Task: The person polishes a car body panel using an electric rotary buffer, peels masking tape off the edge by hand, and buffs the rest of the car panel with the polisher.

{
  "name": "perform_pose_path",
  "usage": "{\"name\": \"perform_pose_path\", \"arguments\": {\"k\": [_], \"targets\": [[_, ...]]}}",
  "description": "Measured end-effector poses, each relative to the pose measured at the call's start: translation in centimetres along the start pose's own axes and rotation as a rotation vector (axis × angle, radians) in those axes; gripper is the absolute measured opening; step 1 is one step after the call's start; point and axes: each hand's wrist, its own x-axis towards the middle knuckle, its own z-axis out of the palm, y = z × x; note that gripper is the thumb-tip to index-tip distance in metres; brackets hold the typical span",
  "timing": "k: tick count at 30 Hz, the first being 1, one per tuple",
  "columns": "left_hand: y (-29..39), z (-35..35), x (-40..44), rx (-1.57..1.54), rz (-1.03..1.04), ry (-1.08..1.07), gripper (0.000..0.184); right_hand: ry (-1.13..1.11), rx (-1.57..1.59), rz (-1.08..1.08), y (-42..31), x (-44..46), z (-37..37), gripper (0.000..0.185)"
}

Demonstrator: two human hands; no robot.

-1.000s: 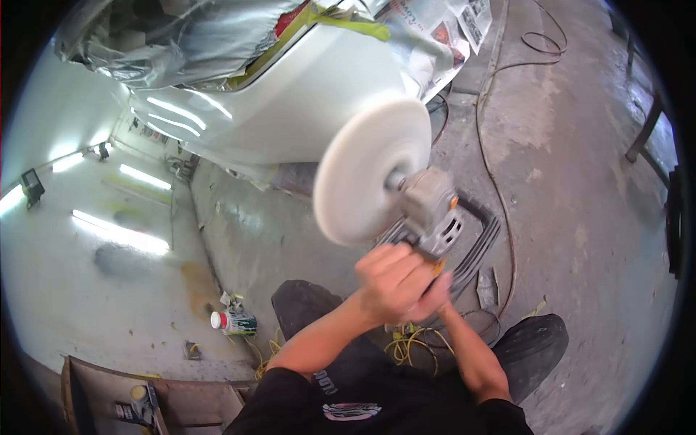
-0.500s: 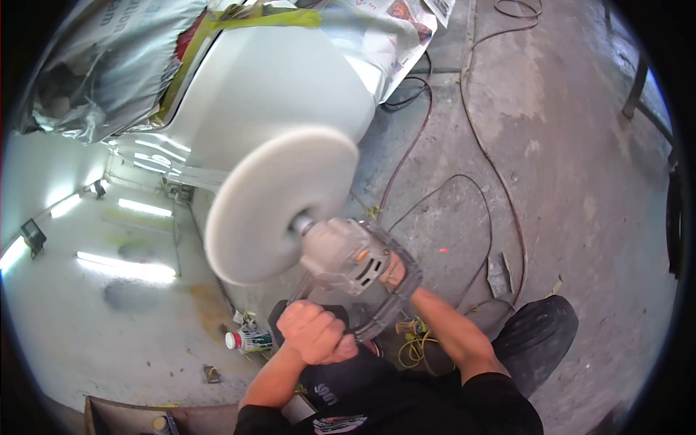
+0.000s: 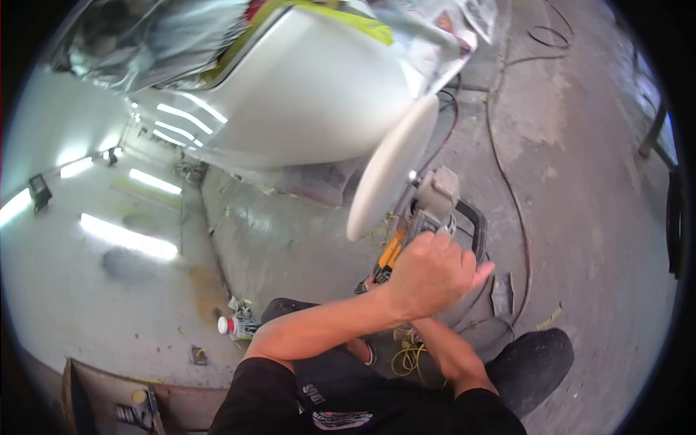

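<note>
A grey, scuffed concrete floor spreads to the right of the hands, and a pale wall carrying bright tube lights fills the left. Ahead of the hands stands a glossy white panel of a vehicle, edged with yellow-green tape; silvery sheeting covers the part farther to the left, and newspaper covers the part to the right.

The polisher is held up between the person and the panel. The left hand wraps its fingers round the looped handle, thumb pointing out to the right. The right forearm passes beneath the left one; the right hand is mostly hidden by the yellow-and-black grip, so how its fingers close cannot be told. Just ahead of the hands, the polisher's round white pad stands nearly edge-on, its upper rim overlapping the panel's corner in view; whether they touch is unclear.

A long hose runs along the floor right of the hands. Nearer the body lies a yellow cord, and to the lower left a white-capped bottle.
</note>
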Motion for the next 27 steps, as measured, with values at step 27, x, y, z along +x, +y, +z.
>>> {"name": "perform_pose_path", "arguments": {"k": [27], "targets": [[-5.4, -1.6, -16.2, -0.104, -0.082, 0.11, 0.021, 0.084, -0.139, -0.053, 4.8, 4.4, 2.5, 0.041]]}}
